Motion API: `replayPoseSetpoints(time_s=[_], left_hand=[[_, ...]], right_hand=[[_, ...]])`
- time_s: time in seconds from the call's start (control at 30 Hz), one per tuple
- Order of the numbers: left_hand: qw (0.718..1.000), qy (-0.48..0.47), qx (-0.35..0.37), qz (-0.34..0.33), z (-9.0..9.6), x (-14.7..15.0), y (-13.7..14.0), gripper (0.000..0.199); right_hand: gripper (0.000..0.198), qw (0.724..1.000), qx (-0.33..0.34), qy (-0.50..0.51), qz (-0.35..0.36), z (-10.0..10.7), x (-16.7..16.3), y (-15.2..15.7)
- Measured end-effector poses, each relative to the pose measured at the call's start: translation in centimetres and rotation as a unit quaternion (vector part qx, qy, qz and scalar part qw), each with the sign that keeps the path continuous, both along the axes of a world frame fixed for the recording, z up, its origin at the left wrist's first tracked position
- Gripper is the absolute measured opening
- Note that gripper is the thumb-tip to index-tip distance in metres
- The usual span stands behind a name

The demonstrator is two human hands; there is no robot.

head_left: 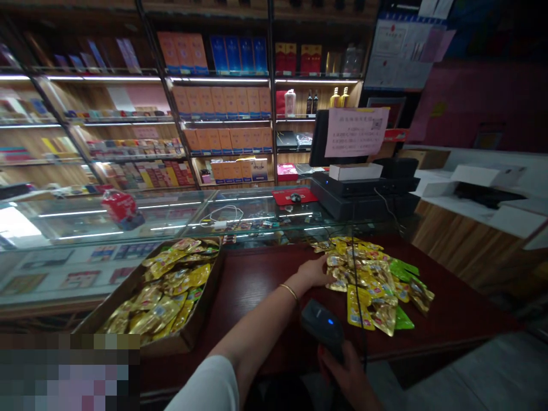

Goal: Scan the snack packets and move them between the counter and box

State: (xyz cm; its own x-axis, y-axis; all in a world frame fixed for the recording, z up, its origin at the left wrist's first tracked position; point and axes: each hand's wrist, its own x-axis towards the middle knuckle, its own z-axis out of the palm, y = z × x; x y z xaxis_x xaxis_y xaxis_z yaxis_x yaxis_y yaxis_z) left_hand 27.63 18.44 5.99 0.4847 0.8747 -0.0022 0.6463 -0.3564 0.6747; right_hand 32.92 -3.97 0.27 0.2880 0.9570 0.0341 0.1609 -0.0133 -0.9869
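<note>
My left hand [314, 272], with a gold bangle at the wrist, reaches to the left edge of a loose pile of shiny snack packets [372, 274] on the dark red table. Its fingers are apart and touch the packets, with the fingertips partly hidden among them. The packets are mostly gold and yellow, a few green. At the table's front edge, my right hand [345, 368] is closed around the handle of a black barcode scanner [322, 322]. A blue light glows on the scanner, whose head tilts up and left toward my left forearm.
An open cardboard box [188, 337] of similar packets stands at left. Behind lies a glass display counter [180, 222] with a red bag [120, 206], a mouse [295, 197] and a monitor [319, 140]. A black cable [356, 268] hangs across the pile. Stocked shelves line the wall.
</note>
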Motion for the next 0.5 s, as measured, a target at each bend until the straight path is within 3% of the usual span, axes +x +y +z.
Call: replayPoseSetpoints(time_s=[0.1, 0.23, 0.33, 0.4, 0.5], left_hand=[[0.996, 0.035, 0.053, 0.059, 3.2, -7.8, -2.4, 0.068], [0.982, 0.046, 0.122, 0.141, 7.2, -22.0, -9.0, 0.045], [0.935, 0.141, 0.124, 0.3, 9.5, -32.4, -13.8, 0.041], [0.896, 0.243, 0.091, 0.361, 10.1, -37.7, -15.5, 0.037], [0.868, 0.357, 0.017, 0.346, 9.2, -41.7, -15.8, 0.032]], right_hand=[[0.071, 0.999, -0.007, -0.002, 0.044, 0.5, 0.2, -0.5], [0.066, 0.997, -0.019, 0.015, 0.078, -0.7, 0.9, -0.3], [0.063, 0.993, -0.028, 0.038, 0.104, -1.9, 1.3, 0.6], [0.066, 0.993, -0.039, 0.048, 0.105, -2.4, 1.5, 1.1], [0.068, 0.993, -0.045, 0.053, 0.095, -2.3, 1.5, 1.4]])
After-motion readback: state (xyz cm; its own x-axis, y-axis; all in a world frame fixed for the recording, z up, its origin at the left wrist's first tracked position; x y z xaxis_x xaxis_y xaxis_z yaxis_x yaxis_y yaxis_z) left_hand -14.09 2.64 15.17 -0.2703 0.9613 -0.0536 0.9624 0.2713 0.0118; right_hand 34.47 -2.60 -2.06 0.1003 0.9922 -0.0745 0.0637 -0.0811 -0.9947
